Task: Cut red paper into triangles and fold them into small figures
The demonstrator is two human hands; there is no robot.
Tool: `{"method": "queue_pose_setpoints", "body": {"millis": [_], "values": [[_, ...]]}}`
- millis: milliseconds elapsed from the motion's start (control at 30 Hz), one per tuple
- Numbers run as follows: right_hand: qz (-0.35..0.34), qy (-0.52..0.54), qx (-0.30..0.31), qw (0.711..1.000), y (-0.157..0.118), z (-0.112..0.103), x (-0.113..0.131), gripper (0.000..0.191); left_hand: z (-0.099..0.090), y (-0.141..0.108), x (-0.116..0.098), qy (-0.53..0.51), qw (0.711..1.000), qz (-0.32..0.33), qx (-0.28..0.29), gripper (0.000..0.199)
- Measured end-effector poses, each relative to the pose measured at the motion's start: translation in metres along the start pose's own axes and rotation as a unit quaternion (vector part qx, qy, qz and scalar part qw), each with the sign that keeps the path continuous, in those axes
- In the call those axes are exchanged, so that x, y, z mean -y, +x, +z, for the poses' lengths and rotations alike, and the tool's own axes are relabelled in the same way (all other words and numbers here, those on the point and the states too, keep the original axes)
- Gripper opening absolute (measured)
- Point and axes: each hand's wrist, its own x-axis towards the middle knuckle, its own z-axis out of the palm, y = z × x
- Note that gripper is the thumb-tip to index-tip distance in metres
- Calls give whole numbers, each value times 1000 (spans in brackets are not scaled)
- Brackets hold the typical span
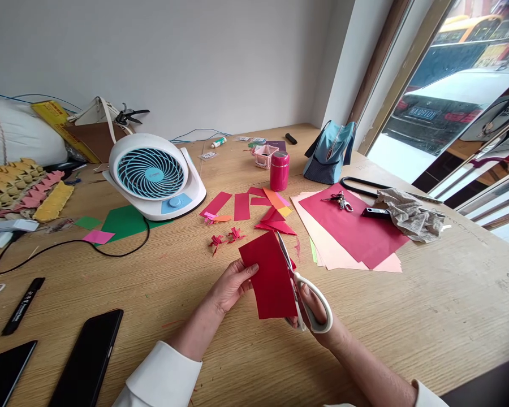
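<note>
Pinched between thumb and fingers of my left hand (233, 284) is a sheet of red paper (271, 277), held above the table. My right hand (316, 308) grips white-handled scissors (324, 299), thumb through one loop. The scissor blades lie along the paper's right edge, pointing away from me; whether paper is between them is hard to see. Just beyond the sheet are folded red paper pieces (275, 221), red paper strips (241, 207) and small cut red scraps (234, 235).
A white and blue fan (152, 175) stands at the left, its black cord on the table. Further right are a pink canister (279, 171), a blue bag (331, 152) and stacked paper sheets (348, 226) with keys on top. Phones (87, 356) and a marker (23, 306) lie front left.
</note>
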Motion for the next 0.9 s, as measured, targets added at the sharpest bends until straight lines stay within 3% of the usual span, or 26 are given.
{"method": "queue_pose_setpoints", "body": {"millis": [467,900], "values": [[24,34,-71,997,0,7,4,53,-1,1,3,-6,1000,-4,12,39],[33,33,-65,997,-1,6,5,53,1,1,7,-25,999,-7,34,40]]}}
